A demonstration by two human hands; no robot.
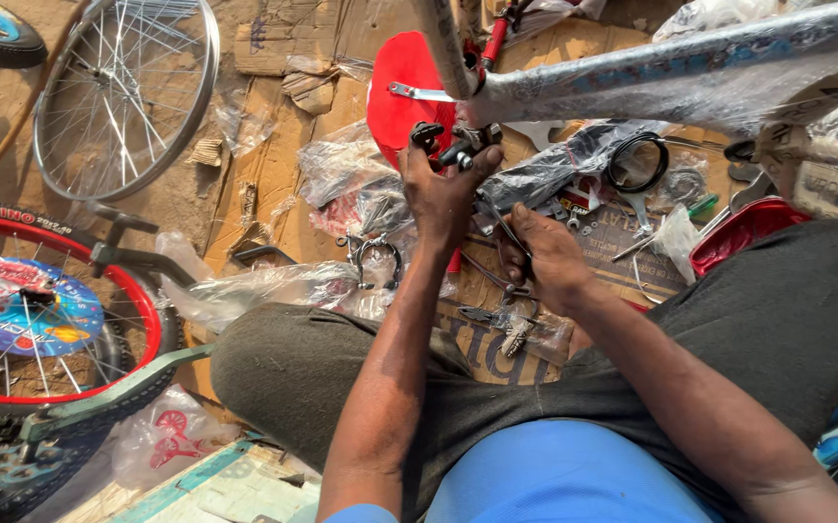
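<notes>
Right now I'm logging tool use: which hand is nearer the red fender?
Left. The left hand grips a brake part right beside the red fender; the right hand sits lower, farther away.

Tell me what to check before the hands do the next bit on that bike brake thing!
1. Left hand holds the black brake part firmly: ok, fingers wrap it from below.
2. Right hand has the thin cable: ok, pinched in the fingers.
3. Cable threaded into the brake part: cannot tell, the join is hidden.
4. Wrapped bike frame steady above the hands: cannot tell.
5. Spare brake caliper within reach: ok, it lies on the cardboard beside the left wrist.
6. Small nuts and washers kept together: not ok, they lie scattered.
</notes>
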